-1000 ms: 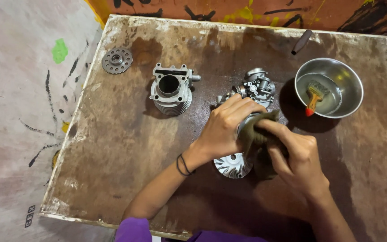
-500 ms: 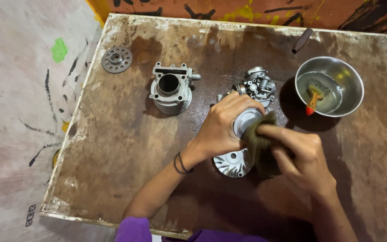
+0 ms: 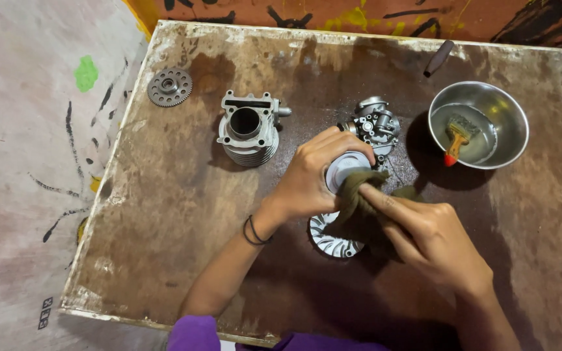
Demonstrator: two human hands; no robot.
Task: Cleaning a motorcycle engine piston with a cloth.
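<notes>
Wiping step in hand: left hand [image 3: 307, 185] has its grip clenched around a round grey metal part [image 3: 346, 170] at counter [image 3: 164, 227] centre, while right hand [image 3: 430, 234] pinches an olive rag [image 3: 359, 201] tight against the part's 5 o'clock side. Next move likely calls for turning the part under the rag; finned disc [image 3: 330, 237] lies just below, carburetor [image 3: 375, 123] at 1 o'clock.

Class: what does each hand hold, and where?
Left hand grips the round metal part by its rim; right hand presses an olive rag on it.

Stained board [image 3: 164, 214]: gear [image 3: 170, 86], cylinder [image 3: 248, 135], bowl [image 3: 512, 117], carb(?) [image 3: 377, 123].
</notes>
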